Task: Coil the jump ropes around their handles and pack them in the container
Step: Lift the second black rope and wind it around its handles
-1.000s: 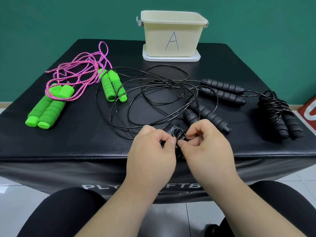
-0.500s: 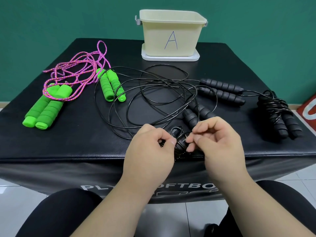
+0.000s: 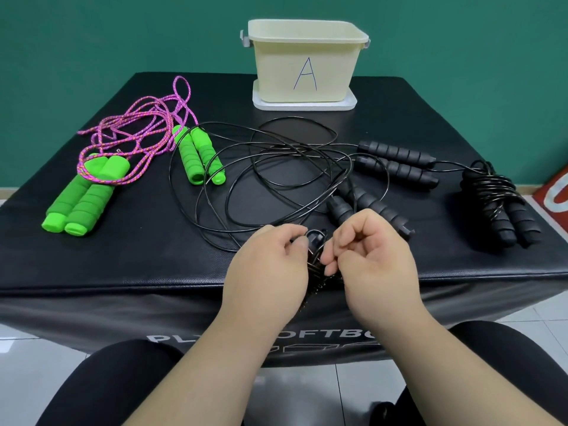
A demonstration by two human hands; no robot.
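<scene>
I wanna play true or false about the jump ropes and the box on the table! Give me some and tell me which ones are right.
1. The cream container has an A written on it. True.
2. The pink rope is in the container. False: it lies loose on the black table, at the left.
3. The left hand and the right hand both hold a black rope bundle. True.
4. No rope on the table is coiled. False: the far-right black rope is coiled round its handles.
</scene>
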